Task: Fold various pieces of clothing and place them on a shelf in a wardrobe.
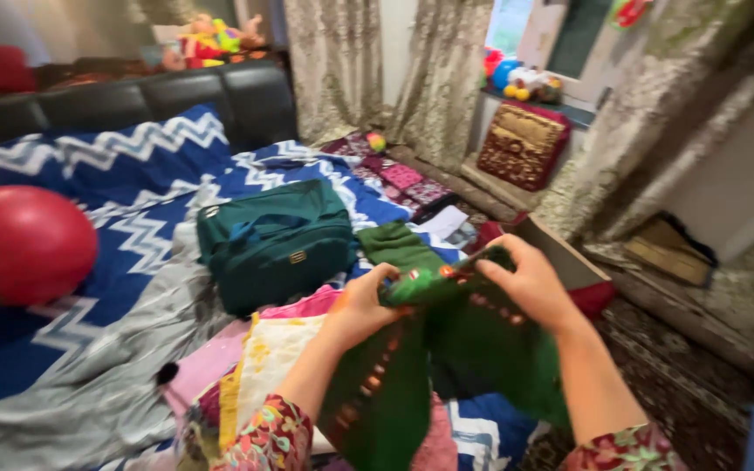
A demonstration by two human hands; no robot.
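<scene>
The green garment (pixel 447 349) is held up over the bed (pixel 115 227) by its top edge, pinched in both hands, left hand (pixel 361 307) and right hand (pixel 530 283); edges are best kept level and taut.

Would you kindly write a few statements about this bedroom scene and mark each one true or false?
1. Both hands, the left hand and the right hand, hold the green garment. True.
2. The green bag lies on the floor. False: it lies on the bed, on the blue zigzag cover.
3. A red ball rests on the bed at the left. True.
4. The ball is blue. False: it is red.
5. The garment lies flat, untouched. False: both hands keep a grip on its upper edge.
</scene>
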